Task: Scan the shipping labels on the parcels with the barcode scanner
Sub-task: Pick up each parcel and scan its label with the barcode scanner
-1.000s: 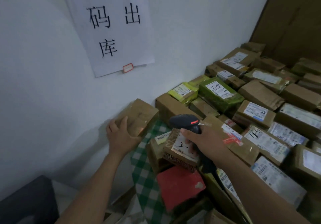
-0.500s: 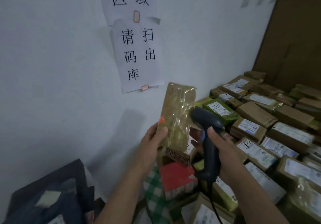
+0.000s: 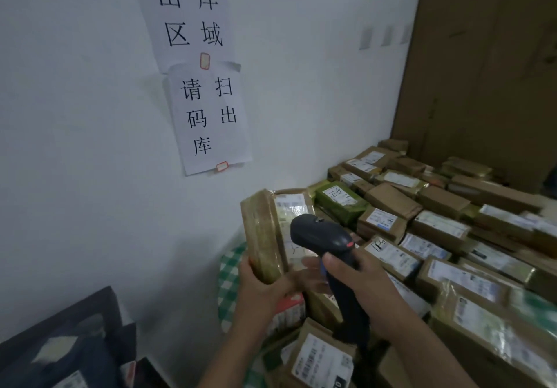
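My left hand (image 3: 265, 285) grips the lower end of a taped brown parcel (image 3: 262, 234), held upright with its white shipping label (image 3: 291, 210) turned to the right. My right hand (image 3: 358, 282) grips the handle of a dark barcode scanner (image 3: 319, 234). The scanner's head points at the label face from close range and hides the label's middle. A heap of labelled brown parcels (image 3: 437, 237) covers the surface to the right.
A white wall with two paper signs (image 3: 208, 116) stands directly behind the parcel. A green parcel (image 3: 340, 201) lies in the heap. Green checked cloth (image 3: 229, 282) shows under my left hand. Dark bags (image 3: 60, 348) sit at the lower left. A brown panel (image 3: 482, 71) rises at right.
My left hand lifted the brown parcel off the heap and turned it, so its label now faces the scanner. My right hand raised the scanner to it. The view tilted upward.
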Demonstrator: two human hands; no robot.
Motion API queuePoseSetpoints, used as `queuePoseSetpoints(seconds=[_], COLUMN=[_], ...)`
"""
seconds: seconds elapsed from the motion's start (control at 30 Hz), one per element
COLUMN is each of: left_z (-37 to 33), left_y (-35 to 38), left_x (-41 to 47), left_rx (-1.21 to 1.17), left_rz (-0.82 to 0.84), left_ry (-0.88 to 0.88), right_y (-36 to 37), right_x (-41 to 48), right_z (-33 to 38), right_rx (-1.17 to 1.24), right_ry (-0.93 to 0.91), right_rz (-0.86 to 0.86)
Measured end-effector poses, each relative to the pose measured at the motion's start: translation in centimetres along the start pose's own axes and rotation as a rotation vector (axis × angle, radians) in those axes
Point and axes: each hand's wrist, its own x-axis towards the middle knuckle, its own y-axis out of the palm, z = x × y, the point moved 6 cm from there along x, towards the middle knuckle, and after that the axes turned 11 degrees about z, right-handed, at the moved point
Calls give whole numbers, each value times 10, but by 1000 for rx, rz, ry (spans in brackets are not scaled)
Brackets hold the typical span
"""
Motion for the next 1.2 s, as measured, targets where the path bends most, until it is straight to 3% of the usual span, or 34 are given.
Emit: queuePoseSetpoints(seconds=[0.23,0.8,1.2], left_z=[27,57,47], left_y=[-35,-74,-67], left_x=[-2,10,11], left_rx=[-183,12,-33], left_rz=[-77,-89,-33], left_ry=[6,25,58], right_y=[-28,-25,-20], right_x=[-20,-21,-13], right_z=[4,8,7], right_rx=[-34,-171,-143], right_ry=[49,123,91], right_rz=[-84,46,16])
